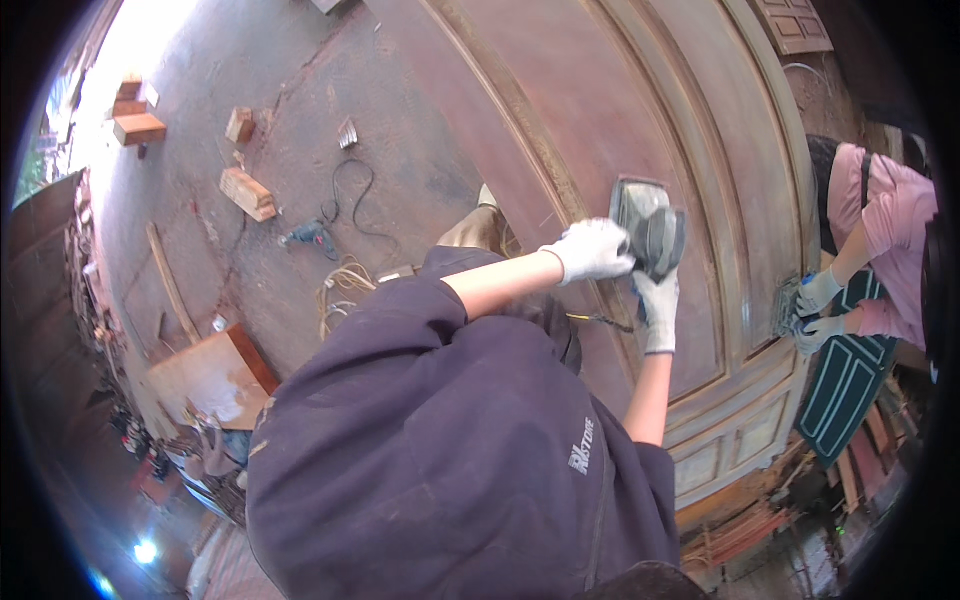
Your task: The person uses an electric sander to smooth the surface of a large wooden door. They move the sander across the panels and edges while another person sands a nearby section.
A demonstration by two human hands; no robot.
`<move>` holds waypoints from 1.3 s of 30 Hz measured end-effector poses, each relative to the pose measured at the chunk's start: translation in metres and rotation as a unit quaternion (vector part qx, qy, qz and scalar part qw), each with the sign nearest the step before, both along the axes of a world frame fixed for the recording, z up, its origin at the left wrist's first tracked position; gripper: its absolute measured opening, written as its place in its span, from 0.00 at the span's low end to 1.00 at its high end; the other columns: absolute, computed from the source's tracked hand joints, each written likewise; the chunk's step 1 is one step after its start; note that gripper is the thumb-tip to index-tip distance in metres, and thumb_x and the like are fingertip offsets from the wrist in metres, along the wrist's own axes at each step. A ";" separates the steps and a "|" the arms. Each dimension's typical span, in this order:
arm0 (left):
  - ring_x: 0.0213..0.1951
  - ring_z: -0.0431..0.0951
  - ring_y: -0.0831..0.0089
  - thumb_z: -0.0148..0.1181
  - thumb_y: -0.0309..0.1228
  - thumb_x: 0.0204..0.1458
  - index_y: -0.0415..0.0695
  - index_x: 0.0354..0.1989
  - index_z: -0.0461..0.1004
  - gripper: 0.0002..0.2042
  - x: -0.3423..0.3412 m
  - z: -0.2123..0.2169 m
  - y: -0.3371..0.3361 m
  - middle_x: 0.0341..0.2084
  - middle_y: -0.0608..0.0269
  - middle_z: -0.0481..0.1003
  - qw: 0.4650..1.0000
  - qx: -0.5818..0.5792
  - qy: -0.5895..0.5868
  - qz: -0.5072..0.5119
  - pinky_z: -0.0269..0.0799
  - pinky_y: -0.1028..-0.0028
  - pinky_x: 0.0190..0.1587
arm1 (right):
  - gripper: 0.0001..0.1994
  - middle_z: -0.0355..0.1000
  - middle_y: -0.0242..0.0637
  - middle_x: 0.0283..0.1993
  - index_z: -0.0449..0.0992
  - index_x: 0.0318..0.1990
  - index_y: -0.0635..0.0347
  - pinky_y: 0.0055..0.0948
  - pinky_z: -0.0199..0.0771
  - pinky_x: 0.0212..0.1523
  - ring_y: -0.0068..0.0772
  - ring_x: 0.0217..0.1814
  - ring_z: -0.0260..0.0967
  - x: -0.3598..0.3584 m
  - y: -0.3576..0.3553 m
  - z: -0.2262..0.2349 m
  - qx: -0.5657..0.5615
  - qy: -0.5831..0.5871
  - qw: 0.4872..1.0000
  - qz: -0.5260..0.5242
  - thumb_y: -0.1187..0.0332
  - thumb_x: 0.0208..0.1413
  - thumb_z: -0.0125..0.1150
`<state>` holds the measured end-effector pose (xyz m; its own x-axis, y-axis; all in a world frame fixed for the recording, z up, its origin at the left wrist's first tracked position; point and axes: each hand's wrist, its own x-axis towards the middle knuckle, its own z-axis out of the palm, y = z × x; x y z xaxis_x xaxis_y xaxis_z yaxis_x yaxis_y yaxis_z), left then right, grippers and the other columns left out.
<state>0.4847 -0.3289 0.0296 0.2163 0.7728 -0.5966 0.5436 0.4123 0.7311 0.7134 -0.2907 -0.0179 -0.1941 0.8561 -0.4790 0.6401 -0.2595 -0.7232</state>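
A large reddish-brown panelled wooden door (600, 90) lies flat across the upper middle of the view. On it sits a grey electric sander (648, 225). My left hand (592, 250), in a white glove, grips the sander's left side. My right hand (658, 310), also gloved, holds it from below. The sander rests near a moulded edge of the door's long panel. A thin cable (600, 320) trails from under my hands. My dark purple shirt fills the lower middle.
A person in a pink top (890, 220) works another sander (788, 305) with gloved hands at the door's right edge. On the concrete floor lie wood blocks (248, 192), a blue drill (310, 236), coiled cables (345, 285) and a board (210, 375). Timber is stacked at lower right.
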 end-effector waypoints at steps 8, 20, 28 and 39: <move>0.51 0.76 0.55 0.64 0.49 0.47 0.46 0.41 0.78 0.21 0.017 -0.044 0.039 0.41 0.54 0.78 0.935 0.298 -0.010 0.192 0.69 0.58 0.56 | 0.29 0.77 0.43 0.53 0.69 0.59 0.66 0.33 0.75 0.52 0.32 0.53 0.74 -0.013 -0.005 0.009 -0.092 -0.009 0.986 0.137 0.74 0.49 0.72; 0.33 0.83 0.59 0.63 0.49 0.47 0.43 0.31 0.83 0.19 -0.154 -0.044 0.083 0.28 0.52 0.82 0.921 0.100 -0.135 0.351 0.78 0.64 0.41 | 0.37 0.79 0.49 0.47 0.66 0.62 0.64 0.38 0.80 0.39 0.38 0.41 0.80 -0.199 0.061 0.002 -0.070 -0.082 0.974 0.199 0.65 0.43 0.75; 0.39 0.82 0.58 0.61 0.50 0.49 0.43 0.34 0.82 0.20 -0.107 -0.050 0.076 0.33 0.52 0.82 0.935 0.064 -0.164 0.308 0.77 0.63 0.46 | 0.24 0.78 0.40 0.35 0.72 0.51 0.69 0.32 0.80 0.26 0.25 0.26 0.76 -0.154 0.045 0.018 -0.029 -0.127 0.962 0.238 0.71 0.47 0.74; 0.42 0.82 0.54 0.60 0.49 0.49 0.46 0.37 0.83 0.19 -0.114 -0.053 0.077 0.36 0.52 0.82 0.945 0.083 -0.115 0.294 0.77 0.61 0.49 | 0.38 0.77 0.48 0.45 0.64 0.63 0.65 0.39 0.80 0.44 0.38 0.44 0.78 -0.158 0.034 0.001 0.036 -0.148 0.955 0.254 0.67 0.44 0.75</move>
